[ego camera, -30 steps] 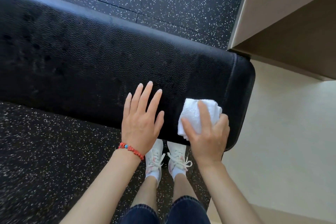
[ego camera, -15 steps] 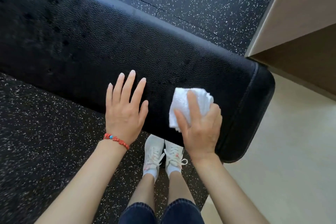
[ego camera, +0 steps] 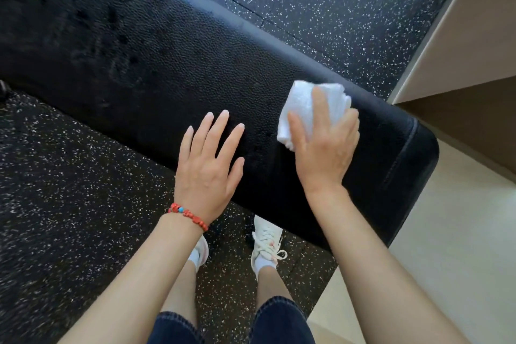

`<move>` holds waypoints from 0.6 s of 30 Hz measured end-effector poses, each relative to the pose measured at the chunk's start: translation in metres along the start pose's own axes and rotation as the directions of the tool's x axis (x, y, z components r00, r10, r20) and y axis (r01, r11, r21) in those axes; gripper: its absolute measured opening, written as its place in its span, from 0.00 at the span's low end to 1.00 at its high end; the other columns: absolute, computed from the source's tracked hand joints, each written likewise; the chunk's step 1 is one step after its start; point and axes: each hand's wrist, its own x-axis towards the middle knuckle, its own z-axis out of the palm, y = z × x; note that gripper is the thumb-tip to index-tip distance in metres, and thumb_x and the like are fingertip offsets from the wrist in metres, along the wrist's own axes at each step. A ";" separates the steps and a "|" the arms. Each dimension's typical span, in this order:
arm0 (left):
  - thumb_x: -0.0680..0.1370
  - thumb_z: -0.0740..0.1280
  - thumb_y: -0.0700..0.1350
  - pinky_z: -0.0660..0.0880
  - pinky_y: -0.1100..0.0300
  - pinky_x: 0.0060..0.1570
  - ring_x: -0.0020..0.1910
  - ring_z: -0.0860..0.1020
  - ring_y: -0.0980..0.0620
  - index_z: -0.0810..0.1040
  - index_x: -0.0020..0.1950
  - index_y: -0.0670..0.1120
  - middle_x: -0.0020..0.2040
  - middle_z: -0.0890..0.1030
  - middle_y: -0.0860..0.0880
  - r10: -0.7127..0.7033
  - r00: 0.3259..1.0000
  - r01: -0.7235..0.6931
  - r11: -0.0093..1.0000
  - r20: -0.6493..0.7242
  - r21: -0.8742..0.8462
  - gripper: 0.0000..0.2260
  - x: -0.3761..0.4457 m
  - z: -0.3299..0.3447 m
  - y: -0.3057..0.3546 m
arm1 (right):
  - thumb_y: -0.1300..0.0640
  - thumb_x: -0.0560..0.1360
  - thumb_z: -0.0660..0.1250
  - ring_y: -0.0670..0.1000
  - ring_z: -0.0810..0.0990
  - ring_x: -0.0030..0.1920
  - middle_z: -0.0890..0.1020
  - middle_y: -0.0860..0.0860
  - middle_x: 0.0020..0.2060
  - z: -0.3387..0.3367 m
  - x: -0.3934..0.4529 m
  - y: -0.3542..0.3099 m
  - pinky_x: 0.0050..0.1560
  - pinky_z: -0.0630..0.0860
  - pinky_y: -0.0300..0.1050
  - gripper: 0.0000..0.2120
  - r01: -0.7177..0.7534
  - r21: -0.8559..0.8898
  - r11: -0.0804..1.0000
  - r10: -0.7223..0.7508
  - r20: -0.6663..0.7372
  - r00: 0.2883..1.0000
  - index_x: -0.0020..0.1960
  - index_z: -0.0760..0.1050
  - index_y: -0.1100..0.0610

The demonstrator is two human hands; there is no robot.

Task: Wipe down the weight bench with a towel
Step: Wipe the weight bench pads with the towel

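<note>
One small white towel [ego camera: 310, 109], soft and light, sits bunched on the black bench [ego camera: 173, 64] near its right end, right hand [ego camera: 324, 148] clamped over it. Left hand [ego camera: 208, 165] rests flat, fingers apart. Pebbly padding probably grips, so hold the wad from above.

Bench pad [ego camera: 156, 45] lies open leftward; a wall [ego camera: 460, 22] stands beyond its right end.

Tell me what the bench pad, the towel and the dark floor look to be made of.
Bench pad: black vinyl or faux leather, judging by the pebbled grain, soft sheen and a stitched seam at the end.
Towel: white terry cloth, likely cotton; nubby and folded thick.
Dark floor: rubber gym tile, probably; matte black with pale flecks and visible joints.
</note>
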 end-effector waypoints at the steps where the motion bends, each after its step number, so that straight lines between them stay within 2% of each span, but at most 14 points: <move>1: 0.77 0.59 0.46 0.57 0.43 0.68 0.70 0.64 0.40 0.71 0.68 0.43 0.70 0.68 0.40 -0.009 1.000 0.009 1.000 -0.010 -0.009 0.20 0.001 -0.003 -0.004 | 0.41 0.74 0.60 0.59 0.72 0.38 0.73 0.63 0.43 -0.001 -0.022 -0.004 0.38 0.68 0.48 0.24 0.039 -0.017 0.999 -0.039 0.012 0.999 0.63 0.71 0.55; 3: 0.77 0.59 0.46 0.56 0.44 0.68 0.70 0.64 0.40 0.71 0.68 0.42 0.70 0.68 0.40 -0.034 0.999 0.034 0.999 -0.026 -0.007 0.19 0.003 -0.009 -0.016 | 0.40 0.73 0.59 0.57 0.70 0.35 0.73 0.61 0.38 -0.001 -0.061 -0.013 0.35 0.67 0.46 0.23 0.125 -0.038 0.991 -0.123 0.054 0.991 0.62 0.70 0.54; 5: 0.77 0.60 0.45 0.55 0.44 0.68 0.70 0.63 0.40 0.70 0.68 0.42 0.70 0.67 0.39 -0.059 0.997 0.060 0.998 -0.042 0.006 0.19 0.006 -0.015 -0.035 | 0.41 0.73 0.60 0.56 0.69 0.33 0.72 0.60 0.35 0.000 -0.082 -0.017 0.33 0.67 0.45 0.23 0.165 -0.021 0.986 -0.164 0.050 0.985 0.60 0.74 0.56; 8: 0.77 0.59 0.45 0.55 0.42 0.68 0.70 0.62 0.39 0.70 0.68 0.42 0.70 0.67 0.39 -0.082 0.995 0.085 0.996 -0.062 0.041 0.19 0.012 -0.021 -0.065 | 0.40 0.73 0.61 0.57 0.70 0.32 0.71 0.60 0.34 0.002 -0.067 -0.019 0.31 0.68 0.46 0.24 0.181 -0.042 0.983 -0.181 0.010 0.983 0.57 0.78 0.57; 11: 0.77 0.59 0.46 0.56 0.40 0.67 0.70 0.63 0.37 0.70 0.68 0.42 0.70 0.67 0.38 -0.086 0.995 0.089 0.994 -0.053 0.064 0.20 0.013 -0.021 -0.083 | 0.40 0.72 0.60 0.60 0.72 0.36 0.73 0.63 0.38 0.011 -0.014 -0.032 0.35 0.67 0.47 0.25 0.022 -0.091 0.996 -0.025 -0.036 0.999 0.58 0.77 0.56; 14: 0.77 0.59 0.47 0.56 0.39 0.67 0.69 0.63 0.37 0.70 0.68 0.43 0.70 0.67 0.38 -0.083 0.995 0.087 0.994 -0.063 0.061 0.20 0.014 -0.016 -0.087 | 0.40 0.73 0.62 0.62 0.73 0.41 0.74 0.64 0.43 0.020 0.032 -0.048 0.39 0.66 0.48 0.24 -0.091 -0.052 0.994 0.087 -0.087 0.992 0.61 0.75 0.55; 18: 0.77 0.60 0.47 0.56 0.40 0.68 0.70 0.63 0.38 0.70 0.68 0.43 0.70 0.67 0.39 -0.085 0.993 0.088 0.995 -0.086 0.036 0.20 0.013 -0.014 -0.087 | 0.43 0.73 0.63 0.62 0.73 0.40 0.74 0.65 0.43 0.022 0.008 -0.058 0.40 0.64 0.50 0.24 -0.140 -0.033 0.990 0.138 -0.071 0.988 0.63 0.74 0.56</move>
